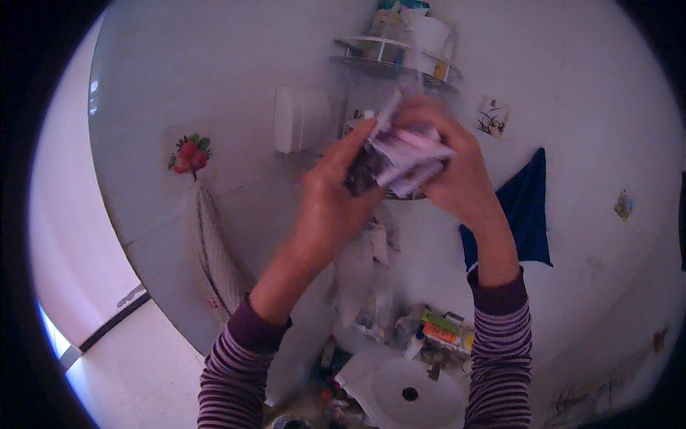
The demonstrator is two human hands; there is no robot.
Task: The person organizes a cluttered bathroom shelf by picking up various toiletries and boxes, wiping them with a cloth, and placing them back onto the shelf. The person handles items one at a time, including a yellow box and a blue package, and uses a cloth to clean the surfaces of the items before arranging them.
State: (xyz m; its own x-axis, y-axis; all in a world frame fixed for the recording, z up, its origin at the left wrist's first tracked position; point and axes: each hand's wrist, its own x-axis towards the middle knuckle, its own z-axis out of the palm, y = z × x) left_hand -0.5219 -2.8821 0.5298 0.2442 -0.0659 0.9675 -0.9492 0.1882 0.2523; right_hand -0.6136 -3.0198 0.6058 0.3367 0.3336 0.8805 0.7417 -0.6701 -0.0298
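Note:
Both my hands are raised in front of a corner shelf. Between them is a folded, crumpled pinkish-white cloth (411,154); whether it is fabric or thick paper is hard to tell. My right hand (461,168) is closed round its right side, with fingers over the top. My left hand (332,193) curls at its left edge, thumb and fingers closed on it. A dark patch (362,166) shows between the left hand and the cloth, too blurred to name. A thin upper corner of the cloth sticks up toward the shelf.
Above is a wire corner shelf (386,61) with a white tub (429,36). A white dispenser box (300,118) hangs on the wall, left. A pale towel (214,250) and a blue cloth (529,207) hang either side. Below is a white sink (446,400) with packages (439,329) behind.

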